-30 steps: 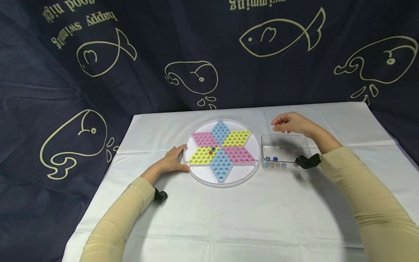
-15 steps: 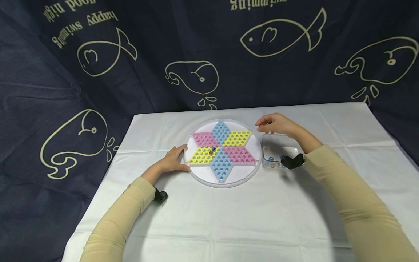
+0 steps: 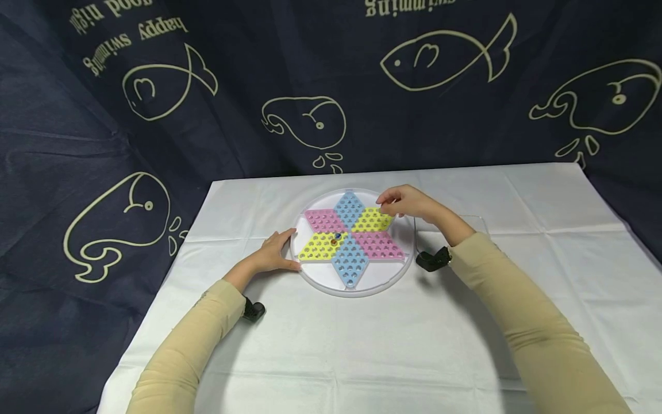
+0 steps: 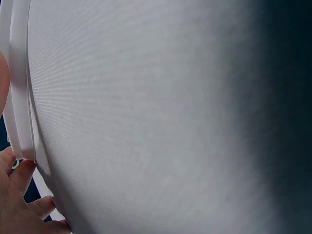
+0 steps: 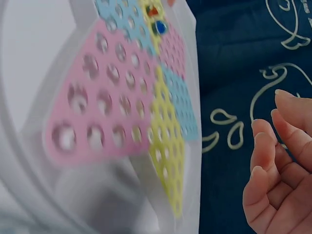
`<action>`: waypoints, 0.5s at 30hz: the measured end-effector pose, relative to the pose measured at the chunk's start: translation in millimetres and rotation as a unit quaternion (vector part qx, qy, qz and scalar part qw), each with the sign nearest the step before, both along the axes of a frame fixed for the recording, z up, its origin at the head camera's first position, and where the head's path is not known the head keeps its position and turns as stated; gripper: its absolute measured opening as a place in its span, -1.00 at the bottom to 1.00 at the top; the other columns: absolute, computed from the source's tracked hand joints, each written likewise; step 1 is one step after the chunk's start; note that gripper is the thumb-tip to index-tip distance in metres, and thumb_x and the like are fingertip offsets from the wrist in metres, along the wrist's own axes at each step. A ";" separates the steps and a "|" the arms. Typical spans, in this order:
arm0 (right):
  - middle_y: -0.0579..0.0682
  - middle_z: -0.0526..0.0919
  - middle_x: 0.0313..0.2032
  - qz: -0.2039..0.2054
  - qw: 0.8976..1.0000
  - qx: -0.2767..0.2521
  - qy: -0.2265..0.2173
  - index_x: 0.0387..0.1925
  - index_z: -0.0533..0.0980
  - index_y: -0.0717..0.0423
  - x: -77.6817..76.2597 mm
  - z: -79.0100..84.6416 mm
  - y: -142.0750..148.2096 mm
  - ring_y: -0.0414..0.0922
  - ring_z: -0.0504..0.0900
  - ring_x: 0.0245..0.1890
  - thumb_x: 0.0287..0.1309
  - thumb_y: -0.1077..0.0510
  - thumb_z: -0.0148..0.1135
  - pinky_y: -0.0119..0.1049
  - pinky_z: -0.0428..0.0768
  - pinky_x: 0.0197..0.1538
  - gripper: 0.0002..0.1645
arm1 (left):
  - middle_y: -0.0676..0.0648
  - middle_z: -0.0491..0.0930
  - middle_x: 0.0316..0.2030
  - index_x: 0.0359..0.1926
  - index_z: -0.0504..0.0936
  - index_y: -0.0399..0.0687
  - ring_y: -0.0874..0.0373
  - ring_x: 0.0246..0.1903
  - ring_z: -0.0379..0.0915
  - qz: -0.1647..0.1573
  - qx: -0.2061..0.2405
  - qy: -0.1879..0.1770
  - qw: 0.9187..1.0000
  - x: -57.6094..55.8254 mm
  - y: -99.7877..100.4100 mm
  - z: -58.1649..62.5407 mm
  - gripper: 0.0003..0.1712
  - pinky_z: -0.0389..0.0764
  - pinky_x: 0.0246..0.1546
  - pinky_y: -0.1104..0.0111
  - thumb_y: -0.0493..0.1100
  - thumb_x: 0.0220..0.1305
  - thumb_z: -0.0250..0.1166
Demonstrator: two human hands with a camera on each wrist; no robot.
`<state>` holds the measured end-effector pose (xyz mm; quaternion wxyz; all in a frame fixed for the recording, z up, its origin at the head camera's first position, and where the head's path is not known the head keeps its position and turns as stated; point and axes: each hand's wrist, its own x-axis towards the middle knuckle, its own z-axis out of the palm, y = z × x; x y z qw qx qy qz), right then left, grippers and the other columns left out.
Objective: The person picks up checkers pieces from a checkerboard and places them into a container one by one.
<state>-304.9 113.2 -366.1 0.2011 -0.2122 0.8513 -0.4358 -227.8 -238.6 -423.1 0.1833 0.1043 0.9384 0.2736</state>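
A round white Chinese checkers board (image 3: 380, 277) with a pink, yellow and blue star of holes lies on the table. A blue marble (image 3: 338, 236) and an orange-red marble (image 3: 334, 242) sit side by side on its left yellow point, also visible in the right wrist view. My left hand (image 3: 271, 253) rests at the board's left rim, thumb and fingers spread apart along it. Over the upper right yellow point is my right hand (image 3: 408, 203), fingers bent and fingertips close together. I cannot tell whether a marble is between them.
Right of the board stands a clear plastic box (image 3: 477, 217), mostly covered by my right forearm and the black wrist camera (image 3: 433, 260). A white cloth (image 3: 372, 351) covers the table. Behind hangs a dark blue curtain (image 3: 357, 52) with fish and whale drawings.
My right hand has moved left from above the clear box to over the board's upper right point. My left hand and the two marbles on the board have stayed in place.
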 end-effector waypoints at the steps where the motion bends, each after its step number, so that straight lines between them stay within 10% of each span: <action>1: 0.09 0.55 -0.16 0.002 1.000 -0.002 0.001 0.04 0.43 0.31 0.6 -1.0 -4.5 -0.04 0.48 -0.28 0.16 0.11 0.14 -0.08 0.49 -0.16 -0.54 | -0.26 -0.11 0.40 0.41 -0.09 -0.14 -0.26 0.37 -0.43 0.001 0.001 -0.001 1.000 0.1 -0.2 -0.1 0.19 -0.23 0.29 -0.18 0.10 -0.09 0.43; 15: 0.05 0.56 -0.24 0.022 1.000 -0.013 -0.002 0.03 0.46 0.31 4.8 -21.5 -49.3 -0.16 0.43 -0.34 0.09 0.18 0.19 -0.36 0.46 -0.31 -0.54 | -0.26 -0.10 0.40 0.41 -0.09 -0.16 -0.26 0.37 -0.41 -0.005 -0.002 0.007 1.000 0.1 -1.5 -0.9 0.18 -0.24 0.30 -0.16 0.10 -0.08 0.43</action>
